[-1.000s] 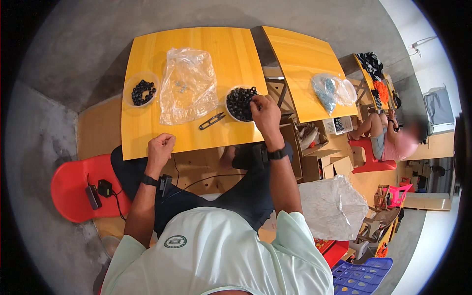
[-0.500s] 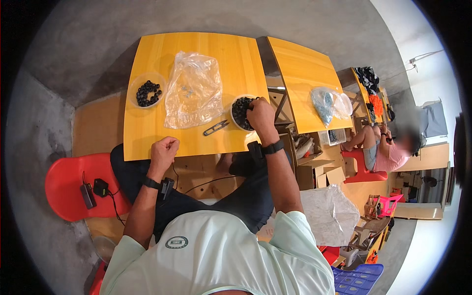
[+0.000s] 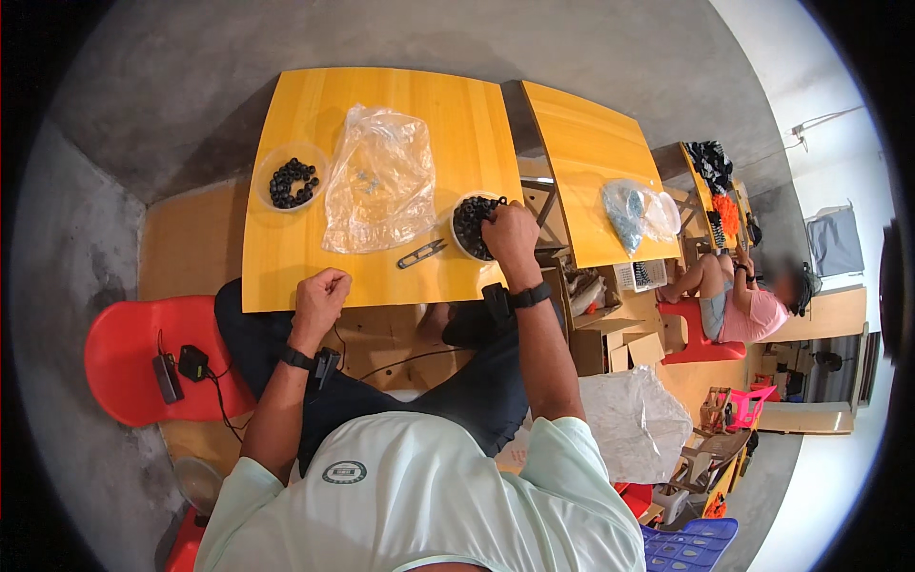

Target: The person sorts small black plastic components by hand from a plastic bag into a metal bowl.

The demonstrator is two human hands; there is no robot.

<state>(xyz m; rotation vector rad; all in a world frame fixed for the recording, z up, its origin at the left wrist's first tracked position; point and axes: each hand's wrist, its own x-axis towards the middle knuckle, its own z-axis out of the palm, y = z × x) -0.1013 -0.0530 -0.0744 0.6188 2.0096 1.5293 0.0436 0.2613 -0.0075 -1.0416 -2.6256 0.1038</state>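
My right hand (image 3: 512,234) is at the right rim of a round bowl (image 3: 456,246) filled with small black ring-like pieces (image 3: 470,225). Its fingers are curled down against the pieces, and what they grip is hidden. By the table's near edge, my left hand (image 3: 320,299) is closed with thumb and fingertips together; whatever may be between them is too small to make out. Thread snips (image 3: 421,254) lie just left of the bowl. Beyond them a clear plastic bag (image 3: 380,181) lies flat, with a few small pale pieces showing at its middle.
Another clear bowl (image 3: 315,198) of black pieces stands at the table's left. To the right, a second yellow table (image 3: 586,124) holds plastic bags (image 3: 625,214). A red chair (image 3: 124,362) bears black devices and cables. Farther right a person (image 3: 748,310) sits; open cartons (image 3: 634,353) stand between.
My right hand has shifted slightly at the bowl, its fingers now lower over the black pieces. My left hand stays closed in place. The whole view has tilted a little.
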